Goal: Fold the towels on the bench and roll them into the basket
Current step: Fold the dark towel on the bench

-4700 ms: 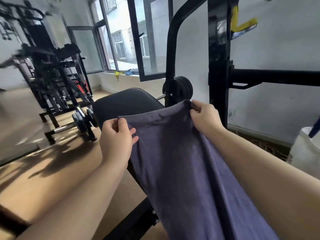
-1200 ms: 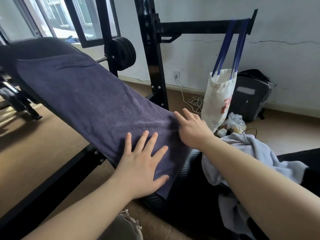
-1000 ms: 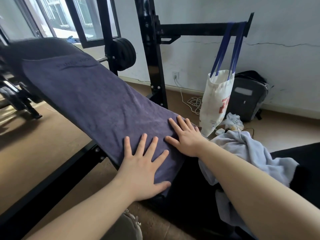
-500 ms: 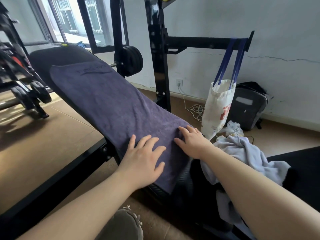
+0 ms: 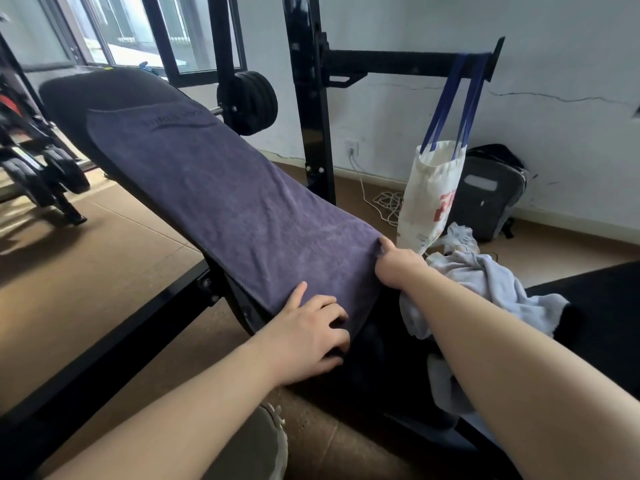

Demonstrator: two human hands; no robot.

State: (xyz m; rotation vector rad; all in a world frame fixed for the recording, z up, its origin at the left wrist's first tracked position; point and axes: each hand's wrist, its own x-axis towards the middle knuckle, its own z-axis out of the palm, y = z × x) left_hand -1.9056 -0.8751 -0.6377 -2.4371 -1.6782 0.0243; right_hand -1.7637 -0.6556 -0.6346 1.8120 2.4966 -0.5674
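Both hands at the near hem of the purple towel (image 5: 221, 202) on the bench (image 5: 104, 95).
The purple towel lay flat, its long axis running up and away leftward from the fingers. The left hand (image 5: 304, 337) curled over the hem, seemingly hooking it; the right hand (image 5: 398, 268) pinched the near right corner. Beside it a pale towel (image 5: 485, 282) lay crumpled. The hanging tote bag (image 5: 429, 192) hid its contents; no basket showed.

just my two arms, bare from the bottom edge of the frame up to the wrists, left hand (image 5: 304, 337) and right hand (image 5: 398, 268) bare too, bottom centre a bit of my greyish-olive clothing (image 5: 249, 445), whitish frayed-looking patch on it, knee maybe, can't really tell
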